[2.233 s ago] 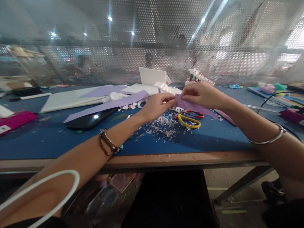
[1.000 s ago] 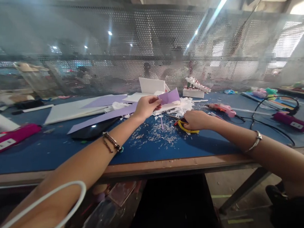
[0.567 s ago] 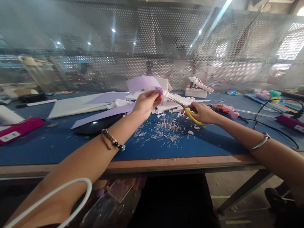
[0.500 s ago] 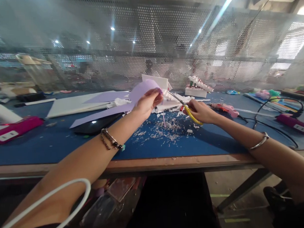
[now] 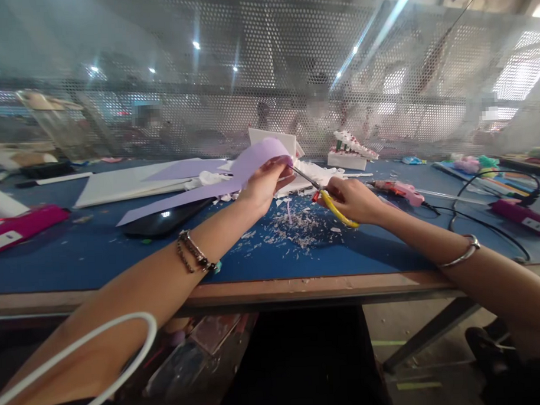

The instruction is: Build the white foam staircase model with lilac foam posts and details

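Note:
My left hand (image 5: 264, 184) pinches the end of a long strip of lilac paper (image 5: 181, 197), which curls up over the fingers and trails off to the left. In my right hand (image 5: 352, 198) is a pair of scissors (image 5: 336, 211) with yellow handles, its fingers closed round the loops. The metal blades point up and left and reach the paper's edge by my left fingertips; whether they are open there is too small to tell. Below both hands lie many tiny paper snippets (image 5: 300, 228) on the blue tabletop (image 5: 263, 263).
White boards (image 5: 105, 189) lie behind at left, near a black phone (image 5: 164, 221). A pink glue gun (image 5: 402, 192) with a cable rests at right. Magenta power strips (image 5: 27, 227) stand at both sides. A white model (image 5: 349, 158) sits before the perforated metal screen (image 5: 283, 66).
The scissors have moved slightly left, closer to my left fingers, and their blades now meet the paper's edge. My left hand keeps its hold on the lilac strip. The view has shifted slightly.

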The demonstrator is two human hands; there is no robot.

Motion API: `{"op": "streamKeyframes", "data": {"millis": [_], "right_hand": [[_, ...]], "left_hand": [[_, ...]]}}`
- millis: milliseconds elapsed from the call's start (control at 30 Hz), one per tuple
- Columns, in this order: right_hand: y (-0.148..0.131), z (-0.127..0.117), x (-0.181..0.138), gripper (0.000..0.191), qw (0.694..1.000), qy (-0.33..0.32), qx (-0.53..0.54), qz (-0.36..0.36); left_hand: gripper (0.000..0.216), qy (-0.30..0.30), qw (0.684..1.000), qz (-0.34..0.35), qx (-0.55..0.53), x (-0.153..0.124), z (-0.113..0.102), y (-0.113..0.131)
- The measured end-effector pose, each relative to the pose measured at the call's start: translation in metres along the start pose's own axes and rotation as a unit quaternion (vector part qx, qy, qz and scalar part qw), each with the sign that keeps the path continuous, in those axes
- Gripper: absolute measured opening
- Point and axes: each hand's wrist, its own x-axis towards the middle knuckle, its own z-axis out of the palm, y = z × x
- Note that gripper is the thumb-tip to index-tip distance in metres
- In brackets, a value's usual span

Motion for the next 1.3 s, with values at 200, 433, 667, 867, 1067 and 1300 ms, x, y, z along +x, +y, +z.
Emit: {"op": "streamKeyframes", "data": {"millis": [200, 433, 667, 867, 1067, 1300], "right_hand": [[-0.006, -0.001, -0.001, 0.033, 0.999, 0.003, 0.034, 0.011], [-0.008, 0.002, -0.001, 0.040, 0.996, 0.010, 0.093, 0.006], [-0.012, 0.001, -0.001, 0.042, 0.992, 0.005, 0.128, 0.016], [-0.013, 0.001, -0.002, 0.043, 0.993, -0.001, 0.115, 0.018], [-0.018, -0.002, -0.002, 0.045, 0.994, -0.006, 0.106, 0.020], [-0.022, -0.004, -0.005, 0.044, 0.993, -0.011, 0.114, 0.021]], "left_hand": [[0.011, 0.018, 0.998, -0.049, -0.039, -0.001, 0.002, -0.005], [0.005, -0.046, 0.997, -0.009, -0.055, 0.001, -0.004, -0.010], [0.004, -0.038, 0.999, -0.002, -0.029, -0.003, 0.000, -0.009], [0.005, -0.047, 0.999, 0.000, -0.004, 0.001, -0.001, -0.013], [0.007, -0.013, 0.999, -0.037, -0.026, -0.004, 0.004, -0.010], [0.008, -0.031, 0.999, -0.011, -0.021, -0.005, 0.003, -0.013]]}}
